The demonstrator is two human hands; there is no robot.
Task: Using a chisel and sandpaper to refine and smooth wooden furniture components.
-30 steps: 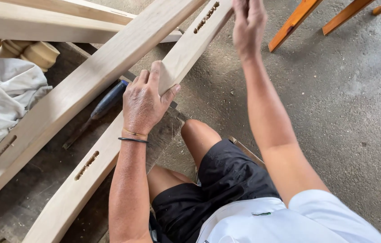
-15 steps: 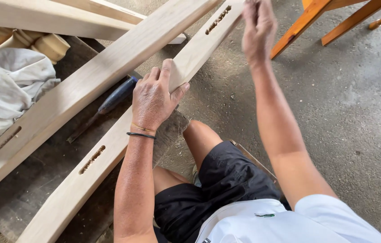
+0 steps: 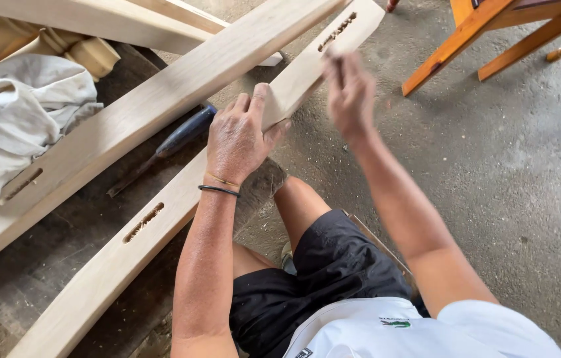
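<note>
The left hand (image 3: 241,136) lies flat on the near curved wooden rail (image 3: 161,212), fingers spread over its upper face and thumb hooked on the edge toward 3 o'clock, so its grip is a pressing hold on the rail and not a closed fist; it sits at almost the same place as 1 second ago. The right hand (image 3: 350,93) has changed more: before it was far up at 12 o'clock near the top end of the rail, and now it has come back down toward the left hand, blurred by motion. Its fingers look curled, perhaps around something small, but I cannot tell what it holds. This looks like 1 stroke of rubbing along the rail edge, close to the upper slot (image 3: 337,32). The rail runs from 7 o'clock to 1 o'clock across the floor (image 3: 506,172), beside a second rail (image 3: 134,119). A dark-handled tool (image 3: 184,136) lies between the 2 rails, and a white cloth (image 3: 15,119) rests at 9 o'clock.
</note>
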